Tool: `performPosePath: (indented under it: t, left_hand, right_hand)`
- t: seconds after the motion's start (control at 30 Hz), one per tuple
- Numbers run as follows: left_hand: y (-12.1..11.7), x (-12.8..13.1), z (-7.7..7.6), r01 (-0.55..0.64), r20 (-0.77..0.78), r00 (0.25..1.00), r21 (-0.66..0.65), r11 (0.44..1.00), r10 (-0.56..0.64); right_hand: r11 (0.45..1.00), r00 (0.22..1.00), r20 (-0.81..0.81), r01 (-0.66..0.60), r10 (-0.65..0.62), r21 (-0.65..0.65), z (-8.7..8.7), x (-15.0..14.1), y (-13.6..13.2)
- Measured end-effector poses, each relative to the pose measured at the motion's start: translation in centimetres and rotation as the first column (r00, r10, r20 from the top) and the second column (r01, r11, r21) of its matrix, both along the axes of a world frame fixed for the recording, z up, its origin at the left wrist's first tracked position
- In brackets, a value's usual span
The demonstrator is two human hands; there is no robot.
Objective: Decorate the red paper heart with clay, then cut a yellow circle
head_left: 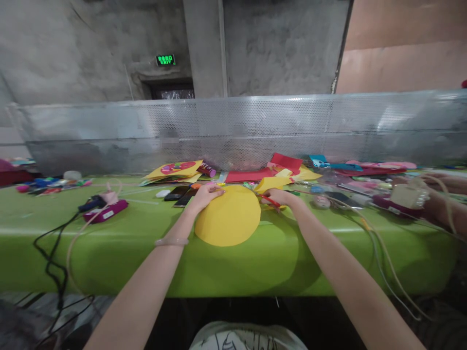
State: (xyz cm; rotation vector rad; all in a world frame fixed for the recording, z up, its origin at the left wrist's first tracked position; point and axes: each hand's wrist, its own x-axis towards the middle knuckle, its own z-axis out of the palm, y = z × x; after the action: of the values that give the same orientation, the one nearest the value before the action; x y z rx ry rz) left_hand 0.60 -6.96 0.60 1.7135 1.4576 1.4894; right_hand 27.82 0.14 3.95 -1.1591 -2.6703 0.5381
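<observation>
A round yellow paper sheet (228, 218) is held just above the green table (146, 243), in the middle of the view. My left hand (205, 193) pinches its upper left edge with the fingers closed on the paper. My right hand (279, 197) grips red-handled scissors (269, 200) at the sheet's right edge, where a strip of yellow offcut (272, 183) curls away. A pale bracelet (171, 241) sits on my left wrist.
Stacked coloured papers (175, 170), a glue stick (207, 170) and two dark phones (180, 194) lie behind the sheet. A magenta device (105, 211) with black cables (54, 262) is on the left. Another person's arm (445, 204) rests at the right edge. A perforated metal screen (233, 126) backs the table.
</observation>
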Motion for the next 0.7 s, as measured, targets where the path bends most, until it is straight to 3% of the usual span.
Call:
performPosePath:
  t: [0.13, 0.7]
  left_hand:
    - [0.14, -0.05, -0.08, 0.015, 0.016, 1.000, -0.011, 1.000, -0.014]
    - [0.56, -0.68, -0.38, -0.018, -0.024, 1.000, 0.029, 0.999, 0.019]
  right_hand:
    - [0.999, 1.000, 0.004, -0.023, 0.022, 0.032, -0.17, 0.13, 0.41]
    - [0.993, 0.989, -0.117, 0.079, -0.089, -0.093, -0.53, 0.02, 0.77]
